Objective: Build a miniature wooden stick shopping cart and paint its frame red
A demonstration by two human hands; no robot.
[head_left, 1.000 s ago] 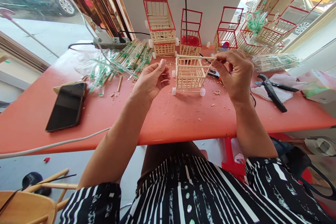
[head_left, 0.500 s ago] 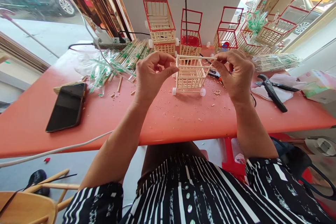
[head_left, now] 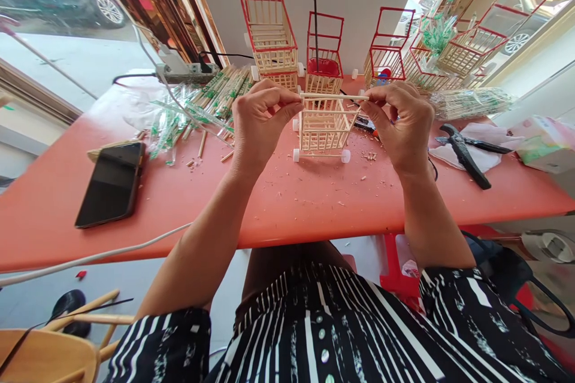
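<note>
A small cart built from thin pale wooden sticks stands upright on white wheels in front of me. Along its top lies a loose-looking wooden stick, level, spanning the cart's width. My left hand pinches the left end of this stick between thumb and forefinger. At the other end, my right hand grips it the same way. Whether the stick touches the cart's frame along its whole length I cannot tell. Wood crumbs are scattered around the cart.
Behind stand several stick carts with red-painted rims, such as a tall one. Bundled sticks and wrappers lie left, near a phone. Black-handled pliers rest on tissue at right. A white cable crosses the red table's front edge.
My left fingertips have closed onto the stick's left end, where they were slightly apart before. The right hand keeps its pinch. The whole view has shifted slightly.
</note>
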